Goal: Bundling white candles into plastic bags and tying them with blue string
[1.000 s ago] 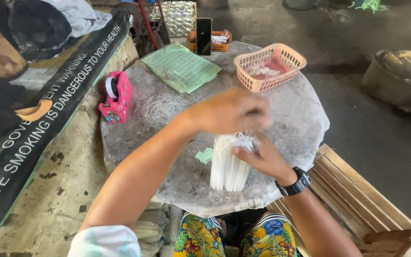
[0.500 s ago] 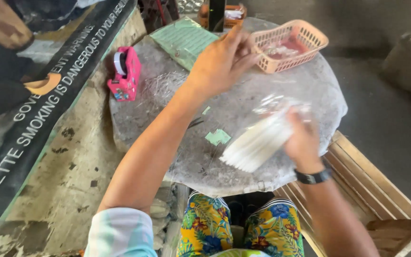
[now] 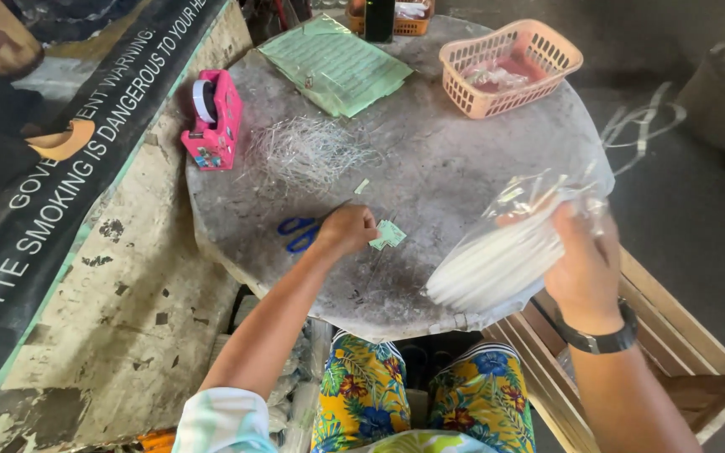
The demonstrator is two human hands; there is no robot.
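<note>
A clear plastic bag of white sticks (image 3: 497, 256) is held tilted above the near right edge of the round stone table (image 3: 463, 151), gripped at its upper end by the right hand (image 3: 585, 264), whose fingers are closed around the bunched plastic. The left hand (image 3: 347, 228) is curled into a loose fist on the tabletop, touching a small green paper slip (image 3: 389, 235); whether anything is pinched inside it cannot be told. Judging by this, the step in hand seems to be picking up a slip or tie for the bag, so a fine pinch would be called for. One pair of blue-handled scissors (image 3: 299, 233), one pink tape dispenser (image 3: 211, 122), one pile of thin wire ties (image 3: 312, 151), one stack of green sheets (image 3: 333, 63) and one orange basket (image 3: 509, 63) are counted.
</note>
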